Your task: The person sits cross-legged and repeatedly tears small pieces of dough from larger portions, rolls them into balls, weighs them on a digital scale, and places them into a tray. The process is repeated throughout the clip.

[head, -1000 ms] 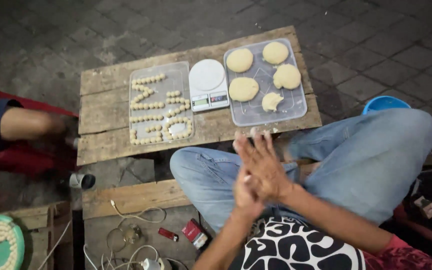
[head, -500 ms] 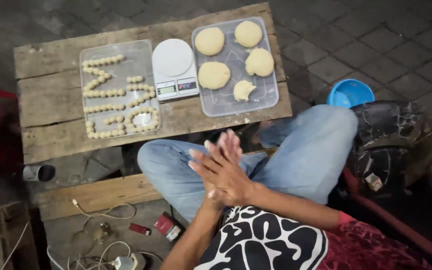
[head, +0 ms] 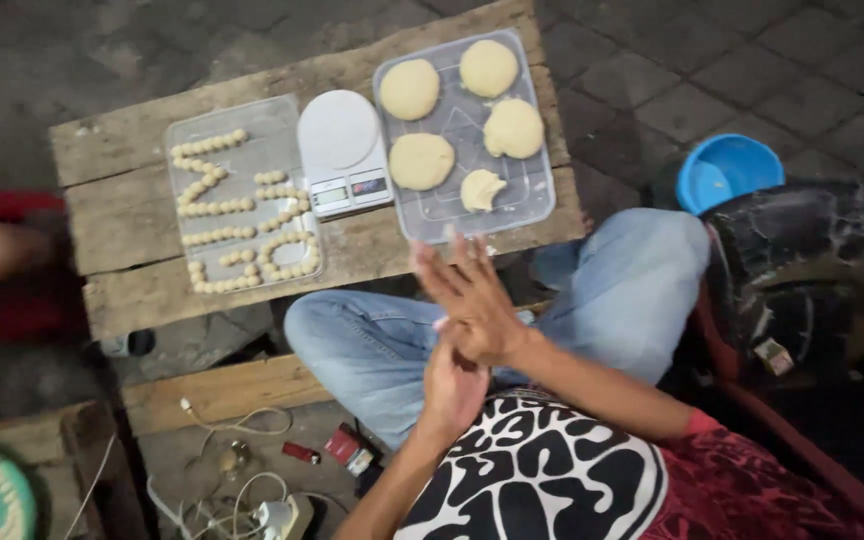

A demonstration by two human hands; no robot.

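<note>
Pale dough is what the work turns on, though none of it shows between the hands at this moment: the right hand lies flat across the left hand, palms pressed together above the lap with fingers spread, and whether a small piece sits between them cannot be told. Just beyond the knees stands the low wooden bench, rough planks with gaps. Nearest on it is a clear plastic tray holding four round dough discs and one small torn lump at its near edge. That lump looks soft and slightly tacky, light enough to lift with fingertips; I judge it would dent or stretch under a hard pinch, so cupping it from below or taking it by its thicker middle seems best. The discs appear smooth and plump, likely to sag if lifted by one edge. Beside this tray sits a white kitchen scale, and left of that a second clear tray lined with rows of small dough balls, touching each other, probably easy to squash or roll away. Off to the right, on the paved floor, a blue bowl.
</note>
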